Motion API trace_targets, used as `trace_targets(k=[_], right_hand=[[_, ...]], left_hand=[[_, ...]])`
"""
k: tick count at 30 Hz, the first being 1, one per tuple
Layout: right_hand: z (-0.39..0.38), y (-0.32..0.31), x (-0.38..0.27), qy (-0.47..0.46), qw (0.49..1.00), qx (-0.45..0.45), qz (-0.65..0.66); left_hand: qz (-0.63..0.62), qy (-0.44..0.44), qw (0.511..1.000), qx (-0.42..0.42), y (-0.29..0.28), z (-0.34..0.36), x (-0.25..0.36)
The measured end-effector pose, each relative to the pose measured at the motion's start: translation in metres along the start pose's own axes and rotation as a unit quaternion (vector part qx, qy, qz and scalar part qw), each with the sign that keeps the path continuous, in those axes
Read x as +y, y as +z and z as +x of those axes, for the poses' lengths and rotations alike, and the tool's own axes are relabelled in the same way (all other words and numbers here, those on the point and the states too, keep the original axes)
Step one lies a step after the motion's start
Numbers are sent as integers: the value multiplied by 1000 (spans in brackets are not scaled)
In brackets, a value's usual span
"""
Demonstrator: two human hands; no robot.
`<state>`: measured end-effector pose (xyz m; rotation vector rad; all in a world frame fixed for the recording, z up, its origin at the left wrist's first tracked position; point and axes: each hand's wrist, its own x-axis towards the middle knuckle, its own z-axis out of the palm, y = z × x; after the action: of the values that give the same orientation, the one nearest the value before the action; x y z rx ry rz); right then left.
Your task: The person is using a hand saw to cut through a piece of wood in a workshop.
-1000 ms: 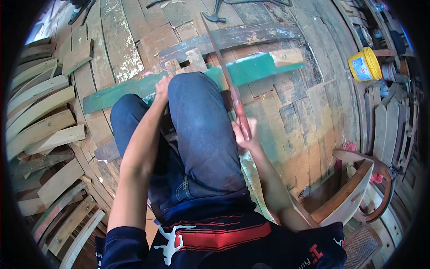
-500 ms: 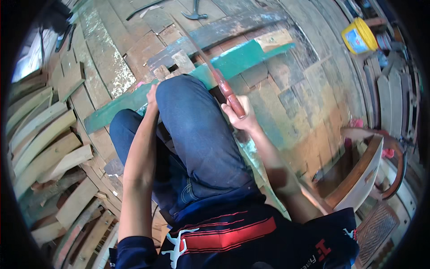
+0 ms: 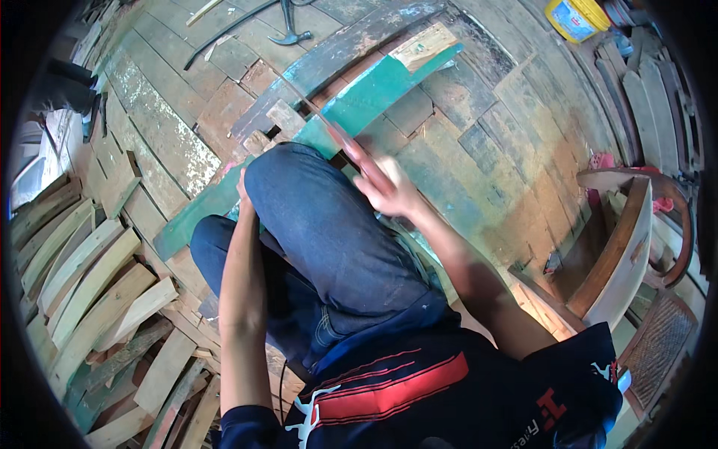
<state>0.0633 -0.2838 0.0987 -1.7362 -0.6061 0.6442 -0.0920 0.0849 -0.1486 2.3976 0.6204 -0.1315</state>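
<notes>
In my right hand (image 3: 387,188) is a handsaw, its red-brown wooden handle (image 3: 360,159) wrapped by my fingers. The thin blade, seen almost edge-on, slants forward and left across a green-painted plank (image 3: 366,93). This plank runs diagonally in front of me and passes under or behind my raised knee. A bare pale patch shows at its far right end. My left hand (image 3: 243,185) is down beside the knee at the plank; its fingers are mostly hidden. Small wood blocks (image 3: 286,116) lie by the blade, against a dark worn beam (image 3: 359,45).
A claw hammer (image 3: 290,36) and a dark curved bar (image 3: 224,39) lie ahead on the plank floor. Curved wood pieces (image 3: 97,277) are piled at left. A yellow bucket (image 3: 576,19) stands far right, near a curved wooden frame (image 3: 617,247). Another person's dark-clad leg (image 3: 71,86) shows far left.
My right hand and the saw have shifted slightly left in the picture, with the handle nearer the plank. The whole view has turned and shifted a little. My left hand stays by the knee.
</notes>
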Motion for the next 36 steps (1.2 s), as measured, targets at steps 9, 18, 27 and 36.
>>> trace_targets(k=[9, 18, 27, 36], right_hand=[[-79, -30, -4, -2, 1000, -3, 0], [-114, -35, -26, -33, 993, -65, -89], [9, 11, -10, -105, 994, -3, -34], [-92, -35, -3, 48, 997, -53, -1]], left_hand=[[-27, 4, 999, 21, 12, 8, -5], [87, -18, 995, 41, -24, -14, 51], [-207, -69, 974, 54, -19, -6, -65], [-136, -76, 987, 48, 18, 3, 5]])
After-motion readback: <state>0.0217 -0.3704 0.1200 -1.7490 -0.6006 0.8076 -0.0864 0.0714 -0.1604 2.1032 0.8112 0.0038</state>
